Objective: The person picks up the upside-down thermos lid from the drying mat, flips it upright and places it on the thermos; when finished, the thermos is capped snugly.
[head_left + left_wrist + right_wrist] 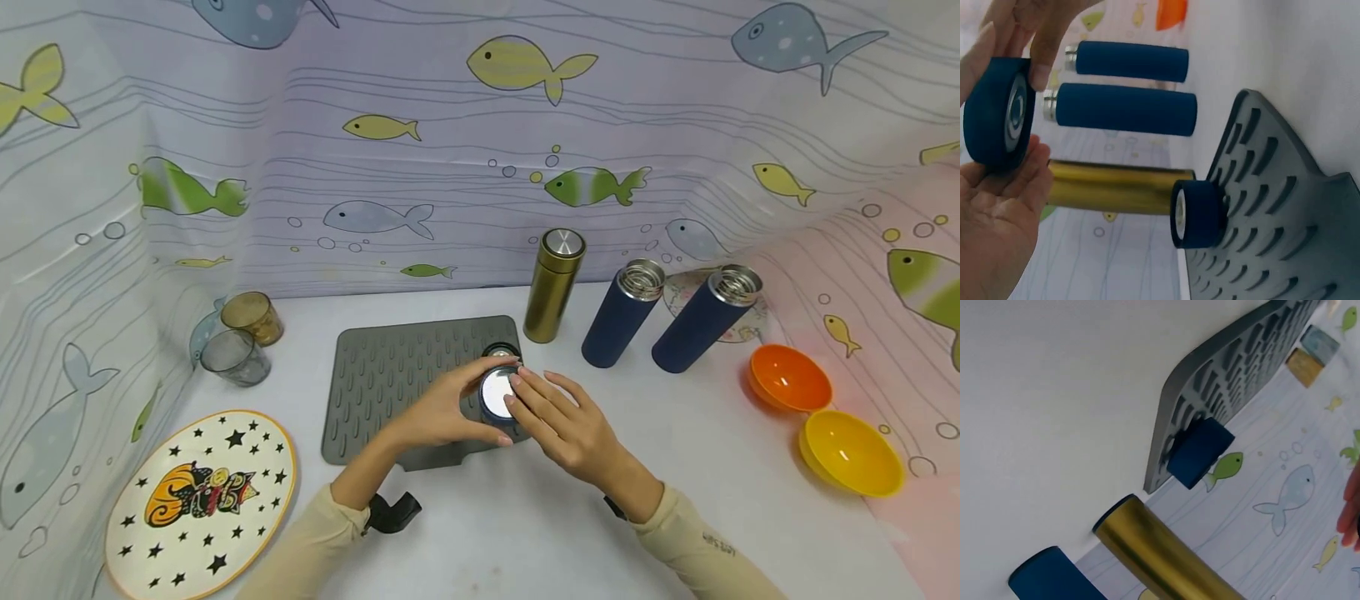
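Above the drying mat (pixel 405 375), my left hand (pixel 442 408) curves its thumb and fingers around a dark blue flask lid (pixel 497 395) with a shiny silver top. My right hand (pixel 558 421) reaches in from the other side and pinches the same lid, its fingers lying over the top. From the left wrist view, the underside of the held lid (pixel 1017 112) shows a pale ring. A second blue lid (pixel 1204 214) sits on the mat's far right corner, partly hidden behind the hands in the head view.
A gold flask (pixel 553 287) with its lid on stands behind the mat. Two lidless blue flasks (pixel 618 321) (pixel 701 325) are right of it. Orange (pixel 787 379) and yellow (pixel 847 454) bowls lie far right. Two glass cups (pixel 236 358) and an oval plate (pixel 273 467) are at left.
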`<control>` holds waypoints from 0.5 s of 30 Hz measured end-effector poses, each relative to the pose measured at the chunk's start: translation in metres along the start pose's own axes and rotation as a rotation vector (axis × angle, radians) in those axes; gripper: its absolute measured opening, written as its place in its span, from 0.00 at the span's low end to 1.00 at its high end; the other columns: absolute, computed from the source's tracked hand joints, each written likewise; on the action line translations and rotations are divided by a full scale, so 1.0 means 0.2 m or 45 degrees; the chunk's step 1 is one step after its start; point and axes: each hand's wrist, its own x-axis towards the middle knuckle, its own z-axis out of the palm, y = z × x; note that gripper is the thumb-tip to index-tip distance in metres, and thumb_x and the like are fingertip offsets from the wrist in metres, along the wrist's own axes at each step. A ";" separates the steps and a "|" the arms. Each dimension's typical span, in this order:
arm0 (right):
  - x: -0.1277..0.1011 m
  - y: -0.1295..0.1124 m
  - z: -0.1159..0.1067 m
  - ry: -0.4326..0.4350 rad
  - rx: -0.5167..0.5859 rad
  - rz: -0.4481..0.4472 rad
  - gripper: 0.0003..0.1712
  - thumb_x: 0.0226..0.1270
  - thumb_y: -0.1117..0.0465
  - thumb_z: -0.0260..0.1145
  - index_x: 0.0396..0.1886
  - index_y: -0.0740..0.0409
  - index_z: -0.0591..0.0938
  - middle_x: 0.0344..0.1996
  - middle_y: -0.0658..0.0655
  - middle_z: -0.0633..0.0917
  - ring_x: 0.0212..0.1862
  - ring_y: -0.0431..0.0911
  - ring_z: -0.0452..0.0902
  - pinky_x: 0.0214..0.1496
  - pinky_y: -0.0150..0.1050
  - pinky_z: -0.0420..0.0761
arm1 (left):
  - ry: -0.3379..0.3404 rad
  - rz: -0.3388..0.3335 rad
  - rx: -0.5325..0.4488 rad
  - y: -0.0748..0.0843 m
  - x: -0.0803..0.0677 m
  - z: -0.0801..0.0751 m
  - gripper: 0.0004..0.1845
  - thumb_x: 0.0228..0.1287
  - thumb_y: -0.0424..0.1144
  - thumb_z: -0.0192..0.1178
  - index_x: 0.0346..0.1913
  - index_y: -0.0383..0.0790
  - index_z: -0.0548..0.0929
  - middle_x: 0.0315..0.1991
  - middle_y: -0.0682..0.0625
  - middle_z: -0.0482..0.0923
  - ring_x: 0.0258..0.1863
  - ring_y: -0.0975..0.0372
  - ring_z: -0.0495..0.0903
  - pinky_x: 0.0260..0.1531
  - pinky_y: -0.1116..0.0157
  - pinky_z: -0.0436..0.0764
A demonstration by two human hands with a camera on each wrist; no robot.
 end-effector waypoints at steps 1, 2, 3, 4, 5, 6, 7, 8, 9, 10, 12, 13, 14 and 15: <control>0.00 0.01 0.00 0.015 -0.019 -0.015 0.12 0.73 0.70 0.58 0.46 0.64 0.86 0.47 0.64 0.88 0.47 0.55 0.87 0.49 0.48 0.83 | 0.009 0.014 0.020 0.00 0.01 0.01 0.47 0.47 0.33 0.78 0.73 0.43 0.67 0.69 0.48 0.70 0.66 0.57 0.72 0.69 0.58 0.70; 0.01 0.01 0.00 0.028 -0.036 -0.023 0.11 0.73 0.70 0.58 0.46 0.64 0.86 0.46 0.64 0.88 0.47 0.55 0.87 0.48 0.48 0.83 | 0.026 0.023 0.045 0.01 0.02 0.02 0.47 0.47 0.34 0.78 0.72 0.44 0.68 0.68 0.49 0.72 0.65 0.57 0.73 0.67 0.57 0.72; 0.01 0.02 0.00 0.041 -0.048 -0.023 0.11 0.73 0.70 0.58 0.45 0.63 0.86 0.46 0.64 0.88 0.46 0.54 0.87 0.48 0.48 0.83 | 0.045 0.030 0.066 0.01 0.03 0.02 0.45 0.48 0.35 0.79 0.71 0.45 0.69 0.67 0.49 0.73 0.63 0.57 0.75 0.64 0.58 0.75; 0.00 0.02 0.00 0.051 -0.051 -0.013 0.11 0.73 0.70 0.58 0.45 0.63 0.86 0.45 0.64 0.88 0.46 0.55 0.87 0.48 0.48 0.83 | 0.070 0.033 0.093 0.01 0.04 0.03 0.44 0.48 0.36 0.79 0.70 0.46 0.70 0.65 0.50 0.75 0.61 0.57 0.76 0.61 0.59 0.77; 0.00 0.03 0.00 0.059 -0.052 0.009 0.11 0.72 0.71 0.58 0.45 0.63 0.86 0.46 0.64 0.88 0.46 0.55 0.87 0.48 0.48 0.83 | 0.099 0.031 0.124 0.01 0.05 0.04 0.43 0.48 0.38 0.79 0.69 0.47 0.71 0.63 0.50 0.76 0.59 0.58 0.77 0.59 0.59 0.78; -0.01 0.03 0.00 0.067 -0.046 0.049 0.11 0.72 0.71 0.58 0.46 0.64 0.86 0.46 0.65 0.88 0.46 0.56 0.87 0.48 0.49 0.83 | 0.128 0.034 0.155 0.02 0.06 0.04 0.42 0.48 0.39 0.79 0.68 0.47 0.72 0.62 0.50 0.78 0.57 0.58 0.78 0.56 0.60 0.80; -0.02 0.04 0.01 0.074 -0.036 0.108 0.11 0.71 0.71 0.59 0.46 0.64 0.86 0.47 0.65 0.87 0.47 0.57 0.86 0.48 0.49 0.82 | 0.158 0.037 0.178 0.02 0.08 0.05 0.41 0.48 0.40 0.79 0.67 0.47 0.73 0.61 0.50 0.79 0.55 0.58 0.80 0.54 0.61 0.81; -0.03 0.05 0.01 0.086 -0.026 0.179 0.12 0.69 0.71 0.60 0.47 0.65 0.85 0.49 0.66 0.86 0.49 0.58 0.85 0.49 0.50 0.81 | 0.189 0.043 0.201 0.02 0.10 0.05 0.41 0.47 0.41 0.80 0.66 0.47 0.74 0.59 0.50 0.80 0.54 0.58 0.80 0.51 0.61 0.82; -0.04 0.07 0.01 0.097 -0.017 0.267 0.13 0.68 0.71 0.60 0.49 0.67 0.84 0.51 0.67 0.85 0.50 0.59 0.84 0.50 0.51 0.80 | 0.216 0.053 0.217 0.03 0.12 0.05 0.40 0.46 0.41 0.80 0.66 0.46 0.74 0.58 0.50 0.80 0.53 0.58 0.81 0.51 0.61 0.82; -0.05 0.08 0.01 0.108 -0.011 0.369 0.14 0.67 0.70 0.62 0.51 0.69 0.83 0.53 0.69 0.84 0.52 0.61 0.82 0.51 0.52 0.79 | 0.239 0.061 0.224 0.04 0.15 0.06 0.40 0.46 0.41 0.80 0.65 0.45 0.74 0.58 0.49 0.80 0.53 0.58 0.81 0.52 0.61 0.82; -0.08 0.12 0.01 0.148 -0.015 0.608 0.20 0.64 0.68 0.67 0.55 0.71 0.79 0.58 0.71 0.79 0.57 0.64 0.77 0.56 0.53 0.76 | 0.272 0.083 0.221 0.06 0.21 0.05 0.40 0.46 0.40 0.80 0.65 0.43 0.75 0.57 0.48 0.80 0.53 0.58 0.82 0.52 0.60 0.82; -0.09 0.15 0.01 0.170 -0.023 0.736 0.25 0.61 0.68 0.69 0.58 0.72 0.76 0.60 0.72 0.77 0.60 0.64 0.74 0.59 0.54 0.74 | 0.286 0.086 0.215 0.07 0.24 0.05 0.40 0.45 0.39 0.80 0.64 0.42 0.75 0.57 0.48 0.81 0.53 0.58 0.82 0.53 0.60 0.82; -0.10 0.18 0.01 0.195 -0.028 0.865 0.30 0.59 0.67 0.72 0.60 0.72 0.74 0.62 0.72 0.74 0.63 0.63 0.70 0.62 0.54 0.71 | 0.297 0.091 0.209 0.08 0.27 0.05 0.40 0.45 0.39 0.80 0.64 0.42 0.75 0.56 0.48 0.81 0.52 0.58 0.82 0.53 0.60 0.82; -0.11 0.21 0.00 0.212 -0.043 0.999 0.35 0.58 0.66 0.74 0.63 0.71 0.71 0.65 0.72 0.71 0.66 0.62 0.67 0.65 0.54 0.70 | 0.304 0.095 0.201 0.10 0.30 0.05 0.40 0.46 0.38 0.80 0.64 0.41 0.74 0.56 0.48 0.80 0.52 0.58 0.82 0.53 0.59 0.82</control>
